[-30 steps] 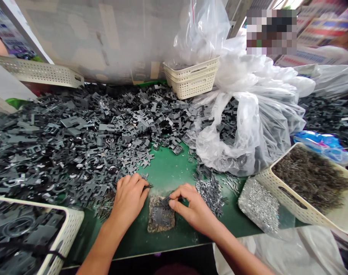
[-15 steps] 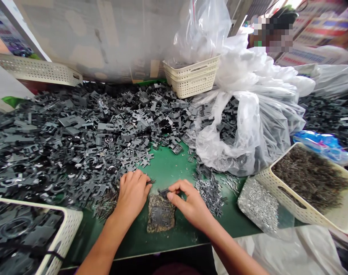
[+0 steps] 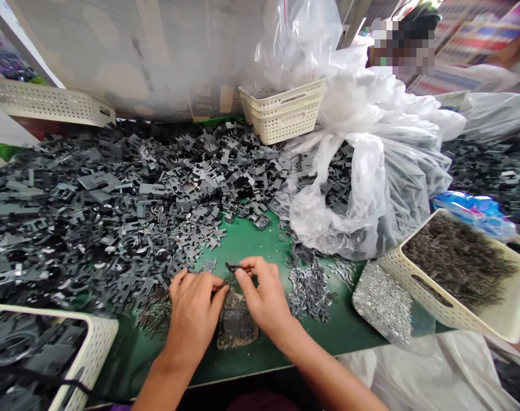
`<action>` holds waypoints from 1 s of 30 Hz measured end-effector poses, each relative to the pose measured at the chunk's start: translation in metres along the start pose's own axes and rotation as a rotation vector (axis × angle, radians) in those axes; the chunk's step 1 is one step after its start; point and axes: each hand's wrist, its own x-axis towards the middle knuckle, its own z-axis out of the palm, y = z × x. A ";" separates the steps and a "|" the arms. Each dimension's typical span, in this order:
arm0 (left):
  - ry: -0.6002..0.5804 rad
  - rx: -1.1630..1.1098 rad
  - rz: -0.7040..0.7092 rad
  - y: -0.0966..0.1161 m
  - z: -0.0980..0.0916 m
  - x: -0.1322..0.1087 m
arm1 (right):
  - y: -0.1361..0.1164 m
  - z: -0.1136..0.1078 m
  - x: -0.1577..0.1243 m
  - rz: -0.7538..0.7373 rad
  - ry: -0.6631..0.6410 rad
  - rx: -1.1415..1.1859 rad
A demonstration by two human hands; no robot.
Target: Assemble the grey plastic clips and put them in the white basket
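My left hand (image 3: 193,311) is closed in a pinch on a small dark coil spring (image 3: 226,281), just above the far left corner of a speckled stone-like block (image 3: 236,343). Fastened or lying on the block's top is a dark plastic piece (image 3: 237,323). Between the thumb and fingers of my right hand (image 3: 266,297) is a small dark grey plastic part (image 3: 233,268), tilted above the block's far edge. Left of my left hand lies a heap of springs (image 3: 154,311). A pile of small grey parts (image 3: 311,291) is right of my right hand.
A big heap of grey plastic parts (image 3: 157,188) covers the green table (image 3: 238,242). Clear plastic bags (image 3: 362,188) stand behind right. A basket of springs (image 3: 460,262), a bag of shiny small pieces (image 3: 386,305) and a basket of parts (image 3: 101,337) flank the hands.
My right hand has lifted the plastic part up and left, off the block's far edge. My left hand has shifted slightly nearer me, still pinching the spring. The view has shifted a little.
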 end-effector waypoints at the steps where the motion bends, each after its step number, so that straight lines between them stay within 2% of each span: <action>1: 0.009 -0.035 -0.019 0.003 0.000 -0.001 | -0.003 0.004 0.002 -0.056 0.000 -0.059; 4: -0.028 -0.226 -0.148 0.003 -0.002 -0.003 | -0.005 0.012 0.007 -0.217 -0.015 -0.138; 9: -0.181 -0.782 -0.556 -0.009 -0.005 -0.007 | -0.001 0.019 0.010 -0.447 -0.004 -0.108; 13: -0.163 -0.880 -0.616 -0.011 -0.005 -0.011 | -0.003 0.024 0.009 -0.555 0.038 -0.094; 20: -0.026 -0.987 -0.726 -0.015 -0.006 -0.012 | -0.009 0.025 0.010 -0.630 -0.007 -0.055; 22: 0.006 -0.992 -0.744 -0.019 -0.007 -0.013 | -0.010 0.024 0.014 -0.576 -0.002 -0.003; 24: 0.042 -0.978 -0.765 -0.022 -0.009 -0.014 | -0.012 0.022 0.019 -0.459 -0.012 0.008; 27: 0.033 -0.966 -0.796 -0.024 -0.012 -0.018 | -0.012 0.018 0.026 -0.273 -0.084 0.023; 30: 0.030 -0.994 -0.814 -0.022 -0.011 -0.022 | -0.011 0.015 0.025 -0.040 -0.184 0.238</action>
